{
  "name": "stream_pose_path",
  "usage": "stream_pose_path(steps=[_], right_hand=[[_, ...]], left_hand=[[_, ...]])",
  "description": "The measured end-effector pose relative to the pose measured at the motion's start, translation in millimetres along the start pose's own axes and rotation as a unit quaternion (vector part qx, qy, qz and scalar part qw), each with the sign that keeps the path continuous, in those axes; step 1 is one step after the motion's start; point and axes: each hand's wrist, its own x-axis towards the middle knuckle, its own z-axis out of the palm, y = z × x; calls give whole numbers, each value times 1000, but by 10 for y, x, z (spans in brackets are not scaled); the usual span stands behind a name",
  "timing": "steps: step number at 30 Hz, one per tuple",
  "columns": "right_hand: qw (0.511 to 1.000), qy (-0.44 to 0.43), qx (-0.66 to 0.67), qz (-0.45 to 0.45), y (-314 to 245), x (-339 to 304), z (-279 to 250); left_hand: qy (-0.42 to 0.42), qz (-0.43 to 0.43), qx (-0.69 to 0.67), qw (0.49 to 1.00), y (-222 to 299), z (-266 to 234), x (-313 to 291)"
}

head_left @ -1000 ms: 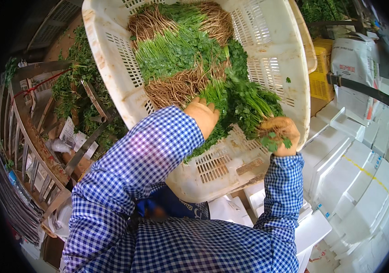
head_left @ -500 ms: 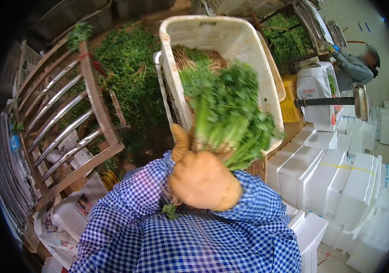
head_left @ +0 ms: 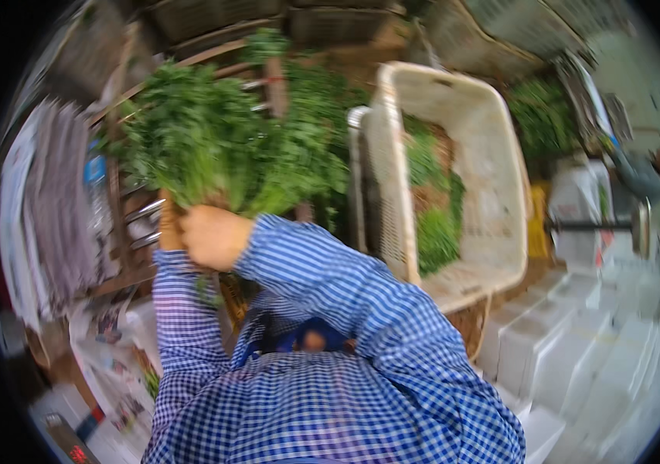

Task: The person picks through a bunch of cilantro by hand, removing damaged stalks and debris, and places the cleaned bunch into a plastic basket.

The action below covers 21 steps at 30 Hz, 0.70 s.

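Observation:
Both my hands, in tan gloves, hold a big bunch of leafy greens up at the left of the view. My right hand wraps the stems at the bunch's base, with its checked blue sleeve crossing over from the right. Only a sliver of my left hand shows, just beside the right hand on the same stems. To the right stands a white slotted plastic crate with more greens and roots lying inside it.
A wooden rack piled with greens stands behind the bunch. Stacked papers lie at the far left. White foam boxes fill the lower right. Another person works at the far right.
My hands have carried the bunch of greens away from the crate and over to the left, in front of the rack. The view has swung left and is blurred.

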Motion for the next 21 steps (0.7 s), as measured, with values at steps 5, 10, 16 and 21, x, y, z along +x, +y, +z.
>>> stream_pose_path(steps=[5,10,16,21], right_hand=[[995,-11,95,-3,44,-180,-8],[994,-15,102,-22,65,-227,-78],[984,-138,107,-25,-72,-336,-620],[920,236,273,155,-296,-1314,-1018]], left_hand=[[26,30,45,998,-275,-219,76],[29,64,52,996,-192,66,-108],[143,-37,116,982,-223,-95,12],[132,88,47,986,-535,-381,125]])
